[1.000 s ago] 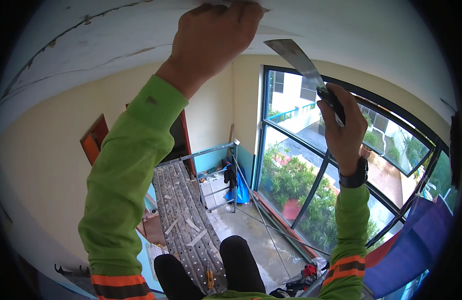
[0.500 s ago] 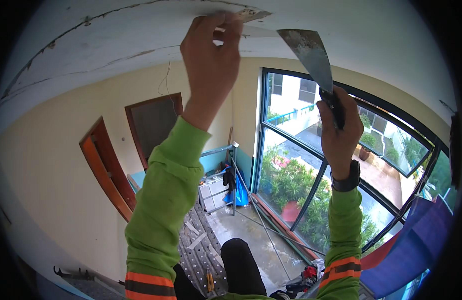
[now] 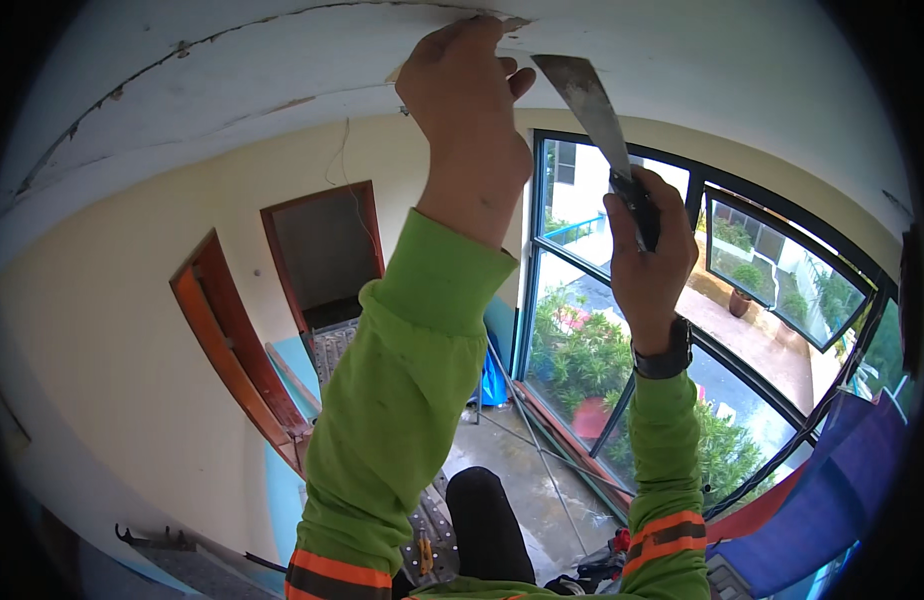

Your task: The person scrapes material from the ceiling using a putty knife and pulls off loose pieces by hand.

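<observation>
My left hand (image 3: 464,95) is raised to the white ceiling (image 3: 742,70), its thumb and forefinger pinched together at a peeled, brownish patch (image 3: 516,24) on a crack. Whatever lies between those fingertips is hidden; a small pale, tan-edged flap (image 3: 395,73) shows beside the hand. My right hand (image 3: 657,255) grips the black handle of a putty knife (image 3: 594,108). Its wide, stained blade points up and left, close under the ceiling and apart from my left hand. The long jagged crack (image 3: 182,48) curves away leftward.
Below me is a perforated metal platform (image 3: 440,545) with orange-handled pliers (image 3: 425,552) on it. Metal poles (image 3: 542,460) slant over the wet floor. A large window (image 3: 572,340) with an open pane stands at right, purple sheeting (image 3: 812,510) near it. Doorways (image 3: 327,255) open at left.
My left hand has shifted right and turned, its fingers still at the ceiling patch. My right hand and the putty knife have moved slightly left, nearer to it.
</observation>
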The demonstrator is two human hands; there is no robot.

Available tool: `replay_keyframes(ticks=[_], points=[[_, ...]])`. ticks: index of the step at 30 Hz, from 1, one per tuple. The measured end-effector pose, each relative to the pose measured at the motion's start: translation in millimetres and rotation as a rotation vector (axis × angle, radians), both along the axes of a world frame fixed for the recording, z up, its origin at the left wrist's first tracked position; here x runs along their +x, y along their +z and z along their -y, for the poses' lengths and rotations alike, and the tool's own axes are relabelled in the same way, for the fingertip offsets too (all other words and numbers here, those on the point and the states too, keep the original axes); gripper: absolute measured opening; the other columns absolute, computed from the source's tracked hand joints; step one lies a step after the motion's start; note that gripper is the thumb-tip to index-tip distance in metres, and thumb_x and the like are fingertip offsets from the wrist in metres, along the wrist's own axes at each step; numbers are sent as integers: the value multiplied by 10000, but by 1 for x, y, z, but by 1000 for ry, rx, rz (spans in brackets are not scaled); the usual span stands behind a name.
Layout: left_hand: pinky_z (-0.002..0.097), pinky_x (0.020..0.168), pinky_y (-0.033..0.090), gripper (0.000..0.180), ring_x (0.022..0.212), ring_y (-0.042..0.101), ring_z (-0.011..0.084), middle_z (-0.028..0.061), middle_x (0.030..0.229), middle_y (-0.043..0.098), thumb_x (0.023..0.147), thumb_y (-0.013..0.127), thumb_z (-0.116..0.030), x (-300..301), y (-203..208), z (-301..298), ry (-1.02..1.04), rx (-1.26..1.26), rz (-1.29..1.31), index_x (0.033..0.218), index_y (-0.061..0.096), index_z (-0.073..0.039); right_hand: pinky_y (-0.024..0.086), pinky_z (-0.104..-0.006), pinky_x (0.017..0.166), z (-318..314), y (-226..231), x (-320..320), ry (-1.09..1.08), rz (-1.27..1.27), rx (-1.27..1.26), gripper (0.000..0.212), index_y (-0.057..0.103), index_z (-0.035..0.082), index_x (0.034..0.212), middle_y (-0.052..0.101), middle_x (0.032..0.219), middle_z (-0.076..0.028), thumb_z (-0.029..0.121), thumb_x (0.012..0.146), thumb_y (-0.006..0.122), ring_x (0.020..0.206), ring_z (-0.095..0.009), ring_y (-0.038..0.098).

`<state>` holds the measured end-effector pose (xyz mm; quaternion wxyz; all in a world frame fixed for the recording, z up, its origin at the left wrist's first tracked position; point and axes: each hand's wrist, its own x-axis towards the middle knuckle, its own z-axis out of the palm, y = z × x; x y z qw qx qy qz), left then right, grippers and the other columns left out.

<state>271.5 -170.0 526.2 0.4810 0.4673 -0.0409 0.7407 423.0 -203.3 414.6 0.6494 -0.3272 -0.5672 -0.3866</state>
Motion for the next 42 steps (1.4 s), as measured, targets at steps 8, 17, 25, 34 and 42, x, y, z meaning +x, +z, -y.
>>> replay_keyframes(ticks=[8, 17, 25, 34, 42], points=[[315, 780, 558, 135, 819, 476, 163, 57, 934, 495, 852, 591, -88, -9, 8, 5, -50, -53, -46, 959, 570, -8, 561, -300, 695, -8, -9, -7, 58, -11, 19, 290, 589, 13, 1107, 654, 955, -126, 42, 839, 696, 812, -207, 687], [353, 673, 484, 72, 622, 431, 173, 57, 756, 463, 808, 573, -38, 0, 21, 14, -164, -295, 121, 857, 521, -29, 552, -300, 706, -10, -23, -11, 40, -77, 15, 296, 590, 14, 1095, 653, 958, -129, 27, 822, 704, 806, -216, 685], [406, 727, 475, 78, 543, 421, 186, 66, 716, 463, 840, 540, -75, 1, 15, 2, -266, -159, 86, 803, 488, -31, 554, -300, 710, -12, -28, -8, 69, -92, 47, 290, 589, 7, 1101, 665, 956, -132, 28, 832, 695, 816, -211, 693], [335, 682, 463, 96, 655, 459, 146, 46, 804, 519, 893, 525, -127, -13, -11, -19, -272, -129, -9, 879, 542, -33, 550, -293, 715, -20, -19, -20, 268, -175, -22, 321, 578, 3, 1128, 656, 957, -133, 17, 828, 694, 829, -200, 677], [387, 900, 500, 283, 1002, 570, 241, 105, 1093, 589, 952, 479, -155, -26, -11, -31, -80, 268, -225, 1173, 545, 8, 572, -320, 728, -42, 12, -22, 85, 0, 177, 331, 603, 31, 1110, 615, 1026, -137, 23, 801, 721, 861, -248, 671]])
